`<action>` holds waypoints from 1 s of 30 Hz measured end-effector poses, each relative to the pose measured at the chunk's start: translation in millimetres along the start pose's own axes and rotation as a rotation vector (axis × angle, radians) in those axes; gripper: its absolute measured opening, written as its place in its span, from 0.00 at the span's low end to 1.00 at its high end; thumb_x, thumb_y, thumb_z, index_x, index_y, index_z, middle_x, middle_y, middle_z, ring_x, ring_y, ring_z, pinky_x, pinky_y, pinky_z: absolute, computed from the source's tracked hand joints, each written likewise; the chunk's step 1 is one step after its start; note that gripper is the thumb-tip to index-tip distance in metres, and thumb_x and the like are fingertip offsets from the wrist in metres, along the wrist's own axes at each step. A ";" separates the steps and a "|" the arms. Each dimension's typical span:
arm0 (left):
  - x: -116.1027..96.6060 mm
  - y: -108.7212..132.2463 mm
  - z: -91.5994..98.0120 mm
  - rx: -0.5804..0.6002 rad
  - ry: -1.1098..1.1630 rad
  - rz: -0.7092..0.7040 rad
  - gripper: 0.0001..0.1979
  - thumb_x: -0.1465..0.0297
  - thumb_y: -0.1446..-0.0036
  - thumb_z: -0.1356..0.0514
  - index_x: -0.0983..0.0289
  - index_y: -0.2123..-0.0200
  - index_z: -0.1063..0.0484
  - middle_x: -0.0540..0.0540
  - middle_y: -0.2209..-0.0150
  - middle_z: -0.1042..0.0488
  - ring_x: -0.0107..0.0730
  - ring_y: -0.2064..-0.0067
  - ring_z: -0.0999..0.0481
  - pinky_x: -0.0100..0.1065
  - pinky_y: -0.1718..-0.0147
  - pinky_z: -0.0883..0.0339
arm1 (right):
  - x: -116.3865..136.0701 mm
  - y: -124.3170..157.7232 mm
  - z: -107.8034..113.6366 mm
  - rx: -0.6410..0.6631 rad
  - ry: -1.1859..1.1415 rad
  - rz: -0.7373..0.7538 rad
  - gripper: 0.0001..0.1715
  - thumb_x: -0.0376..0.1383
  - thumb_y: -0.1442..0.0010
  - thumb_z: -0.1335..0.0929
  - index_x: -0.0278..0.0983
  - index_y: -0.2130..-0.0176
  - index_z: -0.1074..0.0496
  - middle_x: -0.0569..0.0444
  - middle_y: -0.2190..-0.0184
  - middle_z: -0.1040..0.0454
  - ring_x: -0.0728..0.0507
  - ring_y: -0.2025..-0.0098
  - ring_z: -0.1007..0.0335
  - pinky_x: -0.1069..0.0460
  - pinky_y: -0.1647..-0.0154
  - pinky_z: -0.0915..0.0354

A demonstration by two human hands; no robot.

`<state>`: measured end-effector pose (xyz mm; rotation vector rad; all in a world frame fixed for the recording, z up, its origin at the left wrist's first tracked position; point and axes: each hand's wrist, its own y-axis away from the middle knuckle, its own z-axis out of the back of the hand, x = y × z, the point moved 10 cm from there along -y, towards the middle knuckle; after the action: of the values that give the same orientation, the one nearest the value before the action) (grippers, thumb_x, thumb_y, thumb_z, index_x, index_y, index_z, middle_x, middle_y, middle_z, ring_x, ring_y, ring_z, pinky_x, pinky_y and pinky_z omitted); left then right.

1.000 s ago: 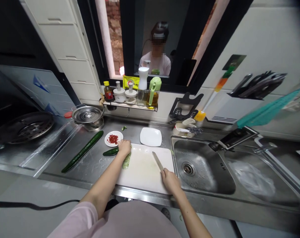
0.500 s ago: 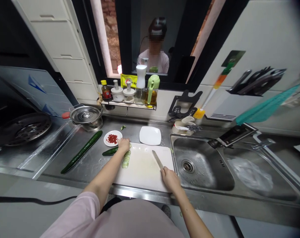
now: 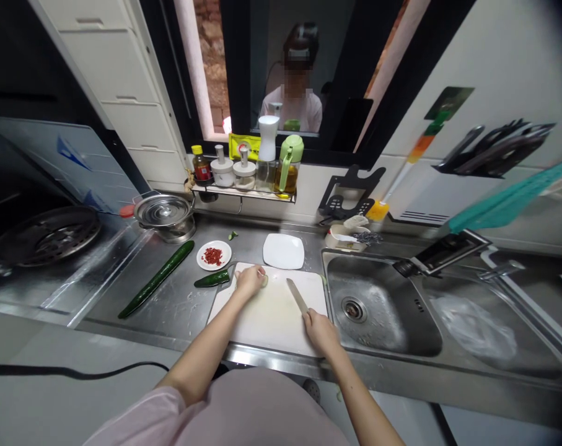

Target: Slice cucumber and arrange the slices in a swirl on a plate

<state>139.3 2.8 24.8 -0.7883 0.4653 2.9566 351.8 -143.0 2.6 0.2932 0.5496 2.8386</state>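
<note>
My left hand rests curled on the white cutting board, closed over pale cucumber slices, of which one peeks out at its right. My right hand grips the handle of a knife whose blade lies across the board pointing away from me. A short dark cucumber piece lies just left of the board. A whole long cucumber lies farther left on the steel counter.
A small plate of chopped red chilli and an empty white square plate sit behind the board. A lidded pot stands at the left, a sink at the right, and a condiment shelf along the wall.
My left hand has slid right from the board's left edge toward its upper middle, taking the row of cucumber slices with it. The right hand and knife have hardly moved.
</note>
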 end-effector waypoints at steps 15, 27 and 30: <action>-12.6 30.1 -49.8 0.062 -0.157 -0.154 0.12 0.74 0.44 0.47 0.58 0.58 0.27 0.57 0.55 0.24 0.44 0.49 0.31 0.44 0.51 0.49 | 1.7 3.3 0.9 0.029 0.023 -0.025 0.23 0.43 0.31 0.48 0.37 0.54 0.32 0.43 0.59 0.23 0.41 0.55 0.26 0.50 0.59 0.39; 8.6 19.9 -57.9 0.091 -0.190 -0.121 0.10 0.73 0.44 0.46 0.58 0.61 0.27 0.57 0.54 0.26 0.46 0.47 0.38 0.45 0.51 0.52 | -2.4 4.8 0.6 -0.013 -0.017 -0.033 0.20 0.44 0.32 0.47 0.36 0.50 0.38 0.44 0.60 0.23 0.39 0.58 0.26 0.50 0.63 0.41; 13.0 18.2 -60.3 0.102 -0.177 -0.114 0.10 0.71 0.43 0.45 0.57 0.60 0.27 0.57 0.54 0.26 0.46 0.47 0.38 0.45 0.50 0.53 | -3.1 12.2 3.1 -0.033 -0.002 -0.005 0.20 0.43 0.31 0.48 0.37 0.48 0.39 0.45 0.61 0.23 0.40 0.58 0.26 0.51 0.64 0.43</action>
<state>154.7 -33.1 -26.4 -0.5191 0.5353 2.8378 353.3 -153.7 9.7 0.2877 0.5022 2.8392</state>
